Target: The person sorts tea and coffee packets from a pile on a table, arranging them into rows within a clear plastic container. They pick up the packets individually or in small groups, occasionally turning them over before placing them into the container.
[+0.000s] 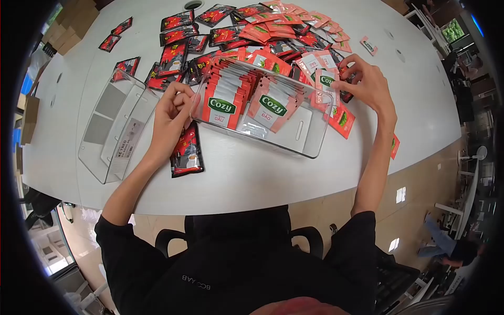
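A clear plastic box (283, 139) stands tilted on the table in front of me, its left end gripped by my left hand (175, 110). Inside it are two upright rows: strawberry Cozy tea sachets (222, 106) at the left and peach Cozy tea sachets (271, 107) in the middle. The right part of the box holds no sachets. Over the box's right end, my right hand (367, 86) pinches a pink Cozy tea sachet (326, 80) between thumb and fingers. A black-red packet (187, 152) lies beneath my left wrist.
A second clear plastic organizer (113, 131) with a paper label lies at the left. Black-red packets (173, 55) and loose pink sachets (278, 21) are heaped behind the box. The white table's front edge (236, 210) is near my body. A person (454, 249) is in the right background.
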`<state>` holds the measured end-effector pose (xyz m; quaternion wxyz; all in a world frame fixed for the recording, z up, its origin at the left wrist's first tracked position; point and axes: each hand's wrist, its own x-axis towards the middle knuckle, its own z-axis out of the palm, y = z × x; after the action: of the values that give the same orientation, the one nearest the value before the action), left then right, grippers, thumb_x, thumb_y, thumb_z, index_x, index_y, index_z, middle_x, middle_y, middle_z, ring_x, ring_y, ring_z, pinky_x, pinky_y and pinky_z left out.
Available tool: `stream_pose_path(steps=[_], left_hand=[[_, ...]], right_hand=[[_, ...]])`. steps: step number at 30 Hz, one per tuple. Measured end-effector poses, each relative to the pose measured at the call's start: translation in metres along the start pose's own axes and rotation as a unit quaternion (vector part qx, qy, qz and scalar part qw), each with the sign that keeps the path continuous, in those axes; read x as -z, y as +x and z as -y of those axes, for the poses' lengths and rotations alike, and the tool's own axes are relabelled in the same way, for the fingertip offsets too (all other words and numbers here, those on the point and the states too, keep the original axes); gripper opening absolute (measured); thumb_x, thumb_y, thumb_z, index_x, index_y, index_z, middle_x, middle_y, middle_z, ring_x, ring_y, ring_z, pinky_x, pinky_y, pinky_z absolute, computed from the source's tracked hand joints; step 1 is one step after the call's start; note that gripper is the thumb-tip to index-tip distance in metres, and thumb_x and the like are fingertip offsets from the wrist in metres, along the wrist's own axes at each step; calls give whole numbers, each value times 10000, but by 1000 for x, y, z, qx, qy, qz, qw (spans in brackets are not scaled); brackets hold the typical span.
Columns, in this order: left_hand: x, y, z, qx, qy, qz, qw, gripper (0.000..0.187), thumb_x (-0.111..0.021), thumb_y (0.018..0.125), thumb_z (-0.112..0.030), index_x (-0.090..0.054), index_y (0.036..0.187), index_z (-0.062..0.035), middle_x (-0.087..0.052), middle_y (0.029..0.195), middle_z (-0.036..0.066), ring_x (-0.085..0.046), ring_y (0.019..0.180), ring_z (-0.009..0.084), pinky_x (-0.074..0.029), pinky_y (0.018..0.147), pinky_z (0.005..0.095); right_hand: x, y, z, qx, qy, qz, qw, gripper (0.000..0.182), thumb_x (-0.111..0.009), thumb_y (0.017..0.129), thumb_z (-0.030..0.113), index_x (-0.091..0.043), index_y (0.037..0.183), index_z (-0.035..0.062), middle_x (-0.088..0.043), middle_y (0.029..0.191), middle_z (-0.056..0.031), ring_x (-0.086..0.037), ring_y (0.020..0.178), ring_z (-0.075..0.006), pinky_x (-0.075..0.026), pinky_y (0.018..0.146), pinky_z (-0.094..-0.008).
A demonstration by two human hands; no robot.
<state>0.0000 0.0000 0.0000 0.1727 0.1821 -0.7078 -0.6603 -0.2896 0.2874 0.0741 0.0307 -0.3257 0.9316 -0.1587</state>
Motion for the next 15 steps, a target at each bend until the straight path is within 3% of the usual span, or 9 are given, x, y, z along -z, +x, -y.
stream_pose_path(steps=[2,6,8,12,14,15], left_hand=[[2,1,1,2,-13,-10,1000,117,-606,1006,-169,-513,1024,-101,-482,689,-79,-416,621,-11,-287,545,179],[8,4,-4,-10,3,-13,1000,117,-607,1006,-172,-514,1025,-104,-481,687,-83,-412,617,-16,-287,541,178],[6,4,-6,-4,7,-11,1000,117,-606,1007,-178,-515,1023,-107,-481,688,-85,-410,614,-20,-285,536,175],[8,4,-3,-7,4,-14,1000,120,-609,1006,-182,-516,1016,-108,-479,687,-85,-408,609,-21,-281,530,173],[8,4,-1,-15,3,-10,1000,120,-611,1005,-184,-516,1008,-109,-477,685,-85,-404,605,-21,-279,527,172],[8,4,-2,-15,3,-11,1000,120,-611,1005,-184,-516,1008,-109,-477,685,-85,-404,605,-21,-279,527,172]], right_hand=[[-3,3,-2,46,19,-3,999,461,-885,652,425,-671,935,132,-682,733,23,-604,670,-115,-461,616,-302],[-15,8,-1,45,49,-1,998,360,-863,706,373,-683,886,118,-651,712,27,-562,638,-120,-445,596,-299],[-18,9,-3,69,39,-9,997,245,-835,757,230,-677,870,81,-628,716,31,-489,609,-92,-403,567,-265],[-15,9,-3,77,59,13,995,193,-799,802,168,-662,853,42,-620,711,19,-482,631,-86,-403,581,-256],[-14,11,-7,152,166,-42,973,197,-763,865,196,-662,825,33,-652,731,-14,-594,615,-117,-471,579,-264],[-14,12,-6,153,166,-42,973,197,-763,865,196,-662,825,33,-652,731,-14,-594,615,-117,-471,579,-264]])
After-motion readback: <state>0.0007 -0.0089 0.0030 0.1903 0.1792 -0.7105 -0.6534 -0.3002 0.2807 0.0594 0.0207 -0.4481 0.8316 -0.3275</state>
